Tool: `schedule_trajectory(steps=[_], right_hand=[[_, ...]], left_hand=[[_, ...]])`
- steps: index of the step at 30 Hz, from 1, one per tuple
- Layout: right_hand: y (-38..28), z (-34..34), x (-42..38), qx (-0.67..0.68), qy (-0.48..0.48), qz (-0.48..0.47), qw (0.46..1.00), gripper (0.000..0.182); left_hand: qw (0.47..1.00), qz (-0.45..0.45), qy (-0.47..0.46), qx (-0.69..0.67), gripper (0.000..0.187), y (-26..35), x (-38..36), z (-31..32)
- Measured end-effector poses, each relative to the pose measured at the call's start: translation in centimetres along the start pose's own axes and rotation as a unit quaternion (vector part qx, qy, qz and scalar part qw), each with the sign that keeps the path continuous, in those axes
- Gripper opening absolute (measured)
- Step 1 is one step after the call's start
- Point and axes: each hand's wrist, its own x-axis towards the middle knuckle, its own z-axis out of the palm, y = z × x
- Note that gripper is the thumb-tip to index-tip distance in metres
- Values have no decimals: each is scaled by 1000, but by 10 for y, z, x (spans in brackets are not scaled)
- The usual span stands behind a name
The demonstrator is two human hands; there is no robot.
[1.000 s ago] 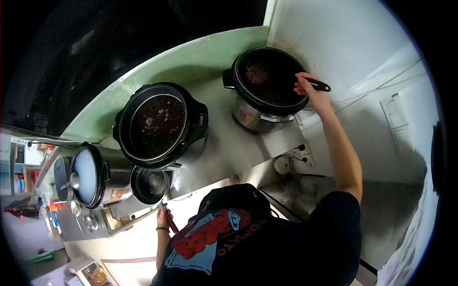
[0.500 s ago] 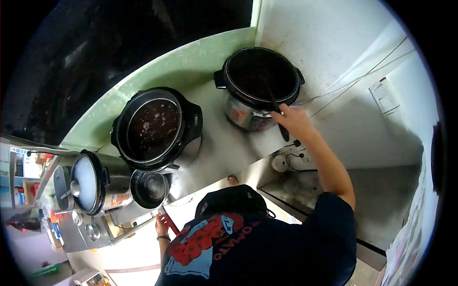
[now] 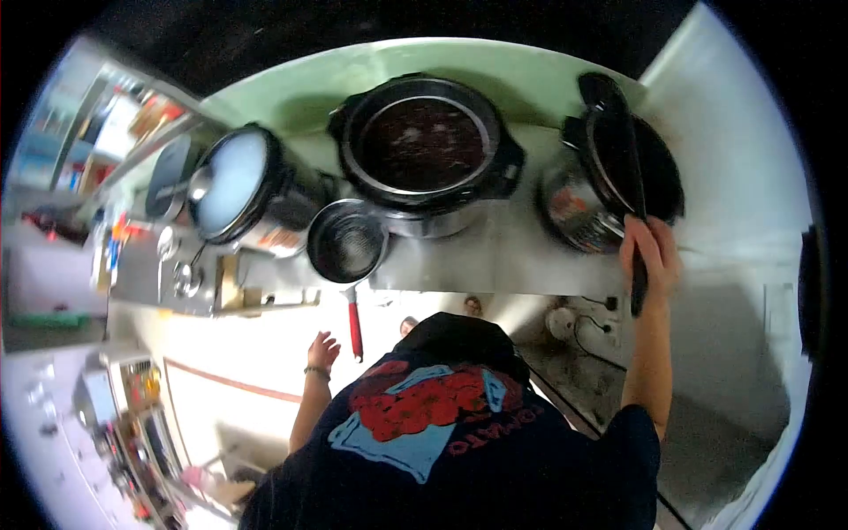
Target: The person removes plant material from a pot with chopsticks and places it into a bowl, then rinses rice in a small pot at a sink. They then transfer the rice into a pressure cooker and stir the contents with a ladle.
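My right hand (image 3: 652, 256) is closed round the handle of a long black ladle (image 3: 634, 168). The ladle's head is up at the back rim of the right-hand cooker pot (image 3: 572, 205), whose dark inside I cannot make out. My left hand (image 3: 324, 351) hangs in front of the counter with its fingers apart, holding nothing. Close to it, the red handle of a small pan (image 3: 355, 329) points toward me; the pan rests at the counter edge. In the middle stands a larger cooker pot (image 3: 442, 205) with dark liquid in it.
On the left is another pot (image 3: 287, 199) with whitish contents and a metal ladle (image 3: 200, 183) across it. The steel counter (image 3: 512, 256) runs along a green backsplash (image 3: 530, 88). Wall sockets and a cable (image 3: 596, 331) are below on the right. Shelves stand far left.
My right hand has raised the ladle, so its head now shows above the pot. My left hand is now apart from the pan's red handle. The view has turned and shifted.
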Motion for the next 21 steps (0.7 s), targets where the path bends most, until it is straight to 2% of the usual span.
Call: schedule_trajectory(steps=[1,2,4,5,7,8,9,10,12,13,15,16,17,18,19,20,21], right_hand=[[-3,21,1,13,-12,-9,1000,22],[-5,44,-3,-56,-13,-189,980,23],[-43,101,-5,172,-129,-263,941,27],[-58,138,-14,147,-105,-236,955,25],[-75,202,-19,264,-153,-153,940,21],[-55,259,-39,254,-98,-105,956,19],[-39,301,-57,356,-134,83,921,18],[-24,329,-74,448,-158,264,839,17],[4,346,-88,366,-259,245,860,28],[19,352,-101,473,-315,298,767,47],[40,321,-96,379,-433,228,786,65],[34,274,-74,188,-535,189,802,70],[74,280,-90,259,-495,198,805,65],[77,259,-81,254,-484,204,812,65],[80,237,-69,359,-312,350,807,58],[80,215,-53,446,-121,470,752,51],[83,202,-39,448,-113,468,753,51]], left_hand=[[1000,-6,11,-13,41,3,-1,2],[1000,-11,16,-22,38,5,0,3],[998,21,38,-38,34,17,-6,8],[996,50,56,-48,31,25,-10,13],[987,120,84,-71,25,41,-14,14],[981,154,90,-72,24,49,-12,14],[973,188,107,-75,22,62,-18,19],[963,244,89,-72,21,71,-14,19],[935,348,49,-34,16,105,-32,44],[916,401,5,-17,16,122,-38,59],[876,476,-57,55,16,151,-61,96],[855,502,-73,108,16,161,-73,116],[841,515,-115,116,16,167,-73,130],[834,522,-125,128,15,173,-84,147],[821,538,-127,142,15,175,-87,158],[808,554,-126,155,14,177,-87,163],[817,546,-97,157,15,174,-73,159]])
